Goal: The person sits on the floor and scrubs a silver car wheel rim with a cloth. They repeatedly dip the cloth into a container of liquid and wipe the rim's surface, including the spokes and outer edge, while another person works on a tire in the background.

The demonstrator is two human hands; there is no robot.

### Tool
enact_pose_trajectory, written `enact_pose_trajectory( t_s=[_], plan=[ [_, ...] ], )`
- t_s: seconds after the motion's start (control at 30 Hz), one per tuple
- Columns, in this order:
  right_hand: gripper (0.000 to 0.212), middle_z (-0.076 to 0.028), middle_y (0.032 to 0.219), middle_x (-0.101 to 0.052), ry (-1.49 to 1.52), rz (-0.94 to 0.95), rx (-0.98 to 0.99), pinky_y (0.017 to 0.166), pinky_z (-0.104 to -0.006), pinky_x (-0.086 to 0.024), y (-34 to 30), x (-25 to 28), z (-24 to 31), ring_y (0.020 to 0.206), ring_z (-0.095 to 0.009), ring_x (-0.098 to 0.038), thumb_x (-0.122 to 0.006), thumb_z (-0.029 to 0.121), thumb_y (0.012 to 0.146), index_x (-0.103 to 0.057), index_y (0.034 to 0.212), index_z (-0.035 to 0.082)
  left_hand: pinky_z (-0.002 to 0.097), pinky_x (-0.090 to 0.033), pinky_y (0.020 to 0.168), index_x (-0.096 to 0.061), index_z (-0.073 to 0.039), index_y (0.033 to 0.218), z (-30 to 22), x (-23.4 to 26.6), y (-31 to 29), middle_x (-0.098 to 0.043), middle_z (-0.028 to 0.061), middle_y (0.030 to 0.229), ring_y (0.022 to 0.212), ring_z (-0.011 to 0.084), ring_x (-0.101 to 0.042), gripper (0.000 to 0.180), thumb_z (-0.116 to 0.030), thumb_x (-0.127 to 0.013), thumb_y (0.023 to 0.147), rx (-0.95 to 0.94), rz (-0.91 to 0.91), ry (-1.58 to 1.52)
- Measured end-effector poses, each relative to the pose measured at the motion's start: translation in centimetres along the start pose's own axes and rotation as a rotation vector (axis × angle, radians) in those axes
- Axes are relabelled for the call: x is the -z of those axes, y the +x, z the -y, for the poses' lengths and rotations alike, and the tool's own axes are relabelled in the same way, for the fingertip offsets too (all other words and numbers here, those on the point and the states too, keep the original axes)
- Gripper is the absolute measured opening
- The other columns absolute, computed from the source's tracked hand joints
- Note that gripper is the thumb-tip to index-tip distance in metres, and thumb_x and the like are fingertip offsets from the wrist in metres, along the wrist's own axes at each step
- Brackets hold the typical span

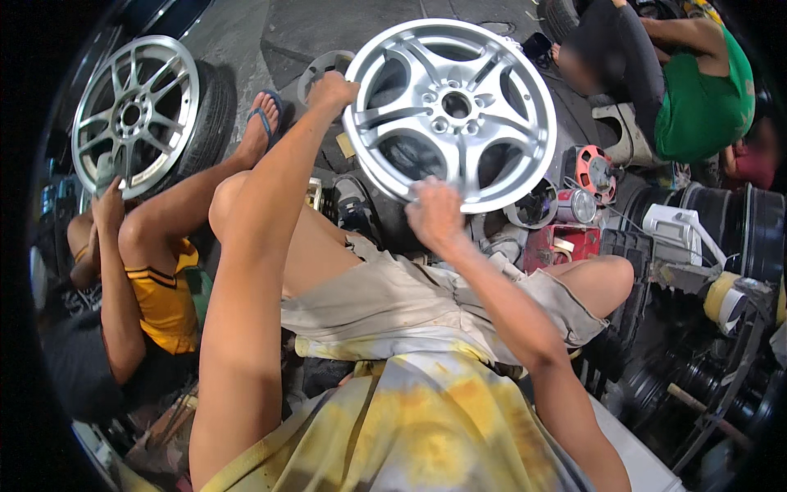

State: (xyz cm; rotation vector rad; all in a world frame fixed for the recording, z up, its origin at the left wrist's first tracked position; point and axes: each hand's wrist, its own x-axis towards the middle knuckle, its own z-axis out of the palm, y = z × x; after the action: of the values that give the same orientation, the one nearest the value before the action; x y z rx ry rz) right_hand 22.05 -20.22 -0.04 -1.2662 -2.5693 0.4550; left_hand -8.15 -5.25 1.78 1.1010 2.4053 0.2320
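A silver alloy wheel rim with broad double spokes and a ring of bolt holes is in front of me, at the top centre. My left hand is closed on its left outer edge, arm stretched out. At the lower edge of the rim, my right hand touches the lip with curled fingers. Motion smears that hand, so I cannot make out whether anything is in it. Behind my left hand shows a pale round container, partly hidden.
To the left a person in yellow shorts has a hand at another silver rim, beside a tyre. A person in green sits at upper right. A red speaker-like disc, tin and red box lie right of my rim.
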Motion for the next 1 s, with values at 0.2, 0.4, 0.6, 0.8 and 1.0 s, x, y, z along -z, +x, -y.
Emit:
enact_pose_trajectory(
  t_s=[0.2, 0.4, 0.6, 0.8, 1.0],
  plan=[
    [0.033, -0.012, 0.111, -0.072, 0.242, -0.036, 0.179, 0.096, -0.0452, -0.048, -3.0, 4.3, -2.2, 0.103, -0.031, -0.068, -0.067, 0.005, 0.083, -0.073, 0.116, 0.005, 0.0488, -0.053, 0.101, -0.07, -0.003, 0.124, -0.3, -0.3, 2.6, -0.07, 0.024, 0.127, 0.12, 0.0402, -0.067, 0.056, -0.044, -0.07, 0.086, -0.155, -0.038, 0.113],
    [0.033, -0.011, 0.11, -0.075, -0.444, 0.128, 0.192, 0.095, -0.0437, -0.052, -2.6, 11.4, -14.7, 0.102, -0.028, -0.071, -0.058, 0.003, 0.085, -0.076, 0.111, 0.011, 0.0542, -0.056, 0.086, -0.067, -0.004, 0.115, 0.0, -4.5, 0.1, -0.074, 0.0223, 0.104, 0.1, 0.0425, -0.072, 0.047, -0.046, -0.068, 0.094, -0.186, -0.36, 0.039],
    [0.03, -0.018, 0.093, -0.075, 0.101, 0.458, 0.346, 0.089, -0.0484, -0.058, 0.7, 9.0, -15.0, 0.087, -0.037, -0.073, -0.054, 0.004, 0.082, -0.08, 0.097, 0.006, 0.0562, -0.053, 0.086, -0.067, -0.006, 0.111, 0.7, -5.1, 0.3, -0.074, 0.0254, 0.098, 0.099, 0.0469, -0.071, 0.051, -0.053, -0.068, 0.093, -0.218, -0.414, -0.056],
    [0.029, -0.021, 0.105, -0.075, -0.191, 0.462, 0.214, 0.09, -0.0493, -0.056, 2.1, 8.7, -15.2, 0.098, -0.036, -0.072, -0.057, 0.007, 0.083, -0.078, 0.101, 0.0, 0.0555, -0.053, 0.089, -0.068, -0.004, 0.109, 0.4, -4.8, 0.1, -0.074, 0.0244, 0.105, 0.103, 0.0461, -0.07, 0.044, -0.045, -0.07, 0.093, -0.191, -0.379, -0.103],
    [0.031, -0.021, 0.098, -0.073, 0.298, 0.442, 0.339, 0.085, -0.0496, -0.057, 1.3, 7.6, -15.2, 0.087, -0.041, -0.071, -0.055, 0.003, 0.08, -0.079, 0.099, 0.005, 0.0549, -0.053, 0.092, -0.068, -0.004, 0.111, 0.5, -4.8, 0.2, -0.073, 0.0245, 0.107, 0.105, 0.0466, -0.069, 0.046, -0.047, -0.07, 0.094, -0.179, -0.372, -0.108]
  ],
)
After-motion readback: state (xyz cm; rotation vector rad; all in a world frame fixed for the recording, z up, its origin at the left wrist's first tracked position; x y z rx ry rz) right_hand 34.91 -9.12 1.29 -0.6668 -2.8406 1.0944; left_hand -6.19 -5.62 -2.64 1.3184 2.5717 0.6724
